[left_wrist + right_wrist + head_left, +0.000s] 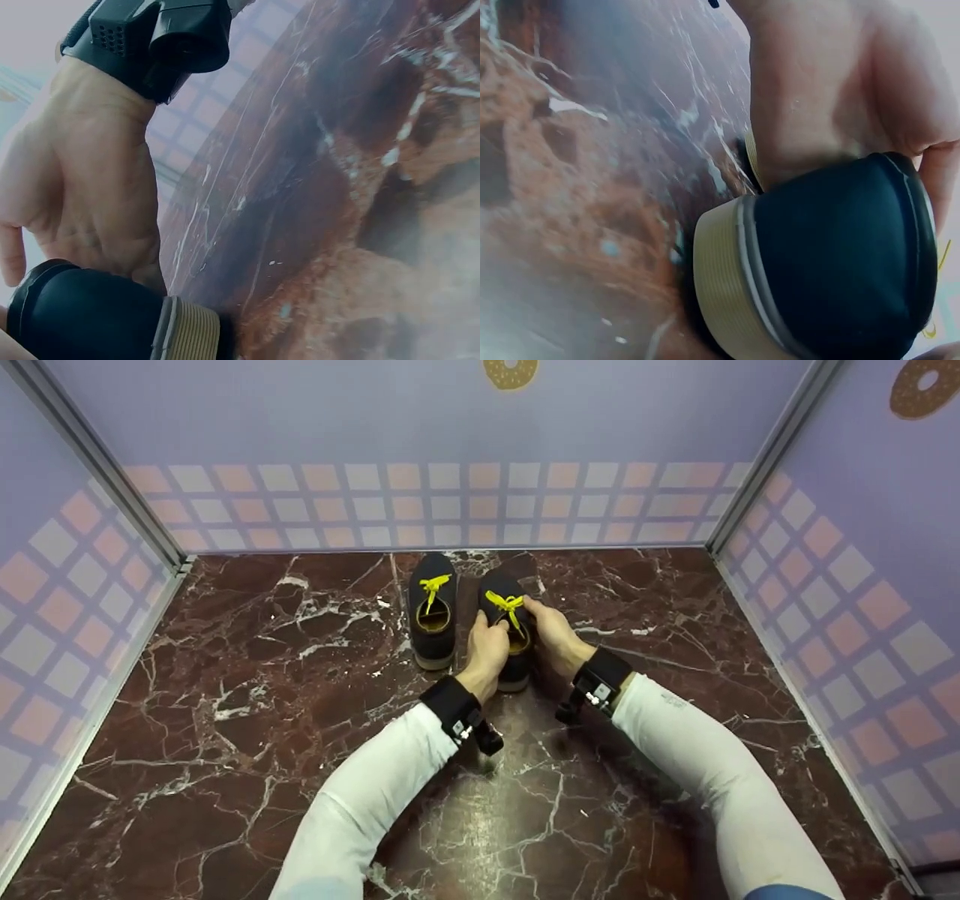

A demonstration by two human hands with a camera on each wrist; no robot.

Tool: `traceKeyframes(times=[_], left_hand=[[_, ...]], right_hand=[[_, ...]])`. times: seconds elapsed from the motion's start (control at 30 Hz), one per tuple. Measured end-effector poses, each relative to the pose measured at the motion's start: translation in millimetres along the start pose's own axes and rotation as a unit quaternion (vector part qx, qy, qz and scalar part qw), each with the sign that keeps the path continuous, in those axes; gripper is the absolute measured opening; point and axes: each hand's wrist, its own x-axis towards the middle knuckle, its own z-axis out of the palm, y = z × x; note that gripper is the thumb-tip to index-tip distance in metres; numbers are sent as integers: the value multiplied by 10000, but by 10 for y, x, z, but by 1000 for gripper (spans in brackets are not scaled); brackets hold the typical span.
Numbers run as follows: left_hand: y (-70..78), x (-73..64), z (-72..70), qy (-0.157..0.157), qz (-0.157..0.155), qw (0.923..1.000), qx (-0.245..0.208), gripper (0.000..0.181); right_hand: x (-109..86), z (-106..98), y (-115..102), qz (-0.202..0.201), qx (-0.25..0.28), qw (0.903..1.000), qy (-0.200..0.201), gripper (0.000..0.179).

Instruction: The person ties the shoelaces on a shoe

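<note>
Two dark shoes with yellow laces stand side by side on the floor, toes toward the back wall. Both hands are at the right shoe [501, 583], whose laces are tied in a bow. My left hand [487, 649] grips its left side, thumb near the laces. From the other side my right hand [555, 634] holds it, thumb close to the bow. In both wrist views the dark heel [90, 315] and ribbed tan sole [727, 281] show beside the palms; the fingertips are largely hidden. The left shoe [433, 641], also with a bow, stands untouched.
A dark red marble floor [247, 682] with white veins lies under the shoes. Behind them rises a lilac wall [420, 420] with a pink and white checked band. Side walls [847, 607] stand at left and right.
</note>
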Motion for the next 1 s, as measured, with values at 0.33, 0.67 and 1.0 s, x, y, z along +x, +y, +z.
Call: traceKeyframes(times=[0.33,0.67,1.0], left_hand=[[-100,357,33,458,-117,9986,246,74],[-420,898,54,277,-87,9959,862,82],[-198,668,-183,-501,1061,9697,2141,85]], right_hand=[[671,-173,258,48,-287,9971,704,45],[720,-180,248,115,-410,9977,519,49],[641,-224,205,-358,-856,9956,137,48]])
